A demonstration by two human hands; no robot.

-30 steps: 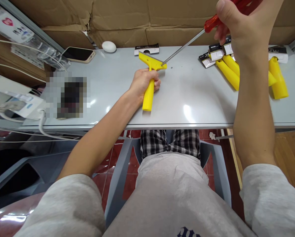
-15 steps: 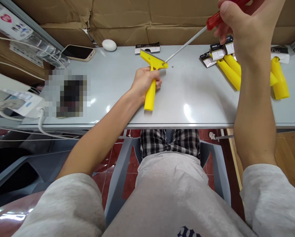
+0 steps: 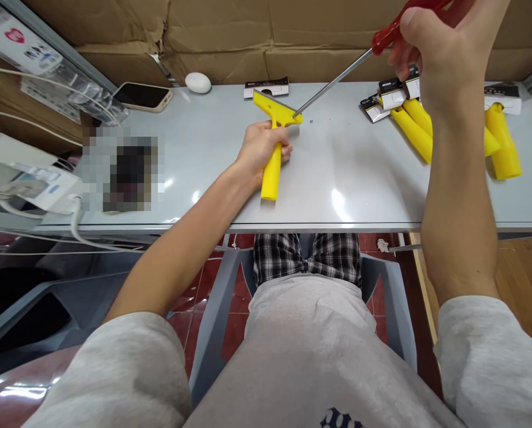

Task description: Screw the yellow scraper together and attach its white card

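My left hand (image 3: 266,148) is closed round the upper handle of a yellow scraper (image 3: 271,178), whose wide head points away from me with a blade along its far edge. In my right hand (image 3: 439,47), raised at the upper right, is the red handle of a screwdriver (image 3: 337,81). Its long metal shaft slants down to the left, and the tip meets the right end of the scraper's head. A tiny screw (image 3: 311,121) lies on the table just right of that head.
Several yellow scrapers (image 3: 412,135) with black-and-white card sleeves lie at the right, partly behind my right arm. Another sleeve (image 3: 266,88) lies at the back. A phone (image 3: 143,96), a white egg-shaped object (image 3: 198,82) and a power strip (image 3: 56,189) with cables are leftward. Cardboard (image 3: 221,65) lines the back.
My right hand and the screwdriver's handle have shifted very slightly, with the tip staying on the scraper's head. My left hand keeps its grip in the same place.
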